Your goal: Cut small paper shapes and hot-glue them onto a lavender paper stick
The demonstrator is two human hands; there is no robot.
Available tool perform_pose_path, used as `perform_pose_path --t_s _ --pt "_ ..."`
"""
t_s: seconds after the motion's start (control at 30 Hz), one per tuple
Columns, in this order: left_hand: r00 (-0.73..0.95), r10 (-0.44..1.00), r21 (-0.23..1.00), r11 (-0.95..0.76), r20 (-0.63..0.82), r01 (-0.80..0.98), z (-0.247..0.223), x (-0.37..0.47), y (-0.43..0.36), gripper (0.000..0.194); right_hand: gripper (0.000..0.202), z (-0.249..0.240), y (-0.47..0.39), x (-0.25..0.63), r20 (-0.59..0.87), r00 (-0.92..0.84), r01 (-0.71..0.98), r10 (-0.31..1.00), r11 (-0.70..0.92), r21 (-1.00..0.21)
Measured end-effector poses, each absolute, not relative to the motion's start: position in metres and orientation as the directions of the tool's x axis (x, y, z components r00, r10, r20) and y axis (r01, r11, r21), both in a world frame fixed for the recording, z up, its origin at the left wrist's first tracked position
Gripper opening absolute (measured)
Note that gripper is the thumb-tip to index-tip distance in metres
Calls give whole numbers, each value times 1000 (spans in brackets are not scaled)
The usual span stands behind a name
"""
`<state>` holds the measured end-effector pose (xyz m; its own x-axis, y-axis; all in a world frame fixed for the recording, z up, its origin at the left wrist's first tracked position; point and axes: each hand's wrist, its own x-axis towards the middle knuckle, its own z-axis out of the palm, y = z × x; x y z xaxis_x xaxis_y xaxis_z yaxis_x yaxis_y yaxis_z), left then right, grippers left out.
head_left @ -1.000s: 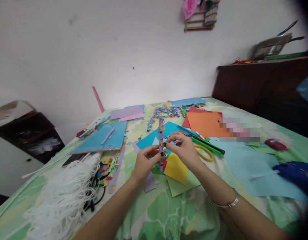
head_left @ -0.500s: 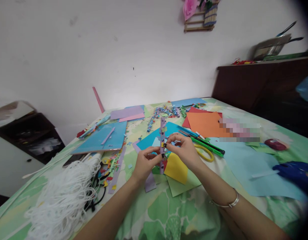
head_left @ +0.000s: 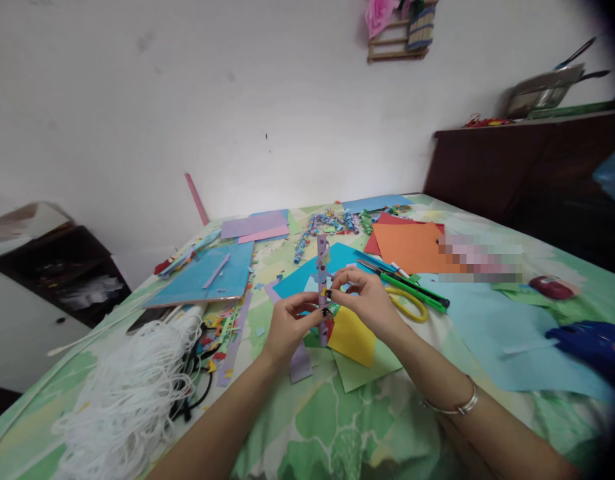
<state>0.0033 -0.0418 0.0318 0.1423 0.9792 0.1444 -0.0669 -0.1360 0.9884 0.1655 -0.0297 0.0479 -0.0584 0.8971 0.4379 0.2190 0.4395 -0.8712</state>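
A slim purple paper tube [head_left: 322, 250] dotted with small coloured paper bits stands upright in front of me. Lower down, my left hand [head_left: 292, 327] grips it between thumb and fingers. From the other side, the pinched fingertips of my right hand [head_left: 364, 297] press at a small yellow paper piece [head_left: 324, 291] on the tube. Behind and under the hands lie a bright blue sheet [head_left: 292, 283], a yellow sheet [head_left: 354, 339] and a pale green sheet [head_left: 362, 373]. A green box cutter [head_left: 417, 291] and yellow-handled scissors [head_left: 410, 307] rest just beyond my right hand.
White cord [head_left: 127, 400] is heaped at the left, near paper scraps [head_left: 222, 333] and a blue folder [head_left: 207, 273]. Decorated paper rolls [head_left: 332, 223] lie at the back. Orange paper [head_left: 410, 247], light blue paper [head_left: 512, 343] and a dark blue object [head_left: 587, 343] occupy the right.
The tube has tilted or turned very slightly, its top moving a little left. Both hands stay in nearly the same place on it.
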Motion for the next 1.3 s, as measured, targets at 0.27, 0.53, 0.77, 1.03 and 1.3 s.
perform_pose_path --t_s 0.27,0.53,0.77,1.03,1.3 --pt "182 975 982 -99 128 -158 31 3 -41 31 5 51 -31 168 389 -18 175 921 386 -906" --pt "181 975 983 -99 127 -155 32 4 -42 32 5 52 -32 173 379 -53 145 924 383 -912" --pt "228 963 984 -114 144 -140 34 5 -44 28 3 50 -31 171 414 -73 174 907 420 -891" --pt "228 963 981 -106 142 -162 30 4 -42 28 2 51 -32 170 407 -75 186 910 414 -891" --pt "196 970 982 -116 144 -148 28 3 -42 28 3 54 -35 171 396 -88 203 914 406 -891"
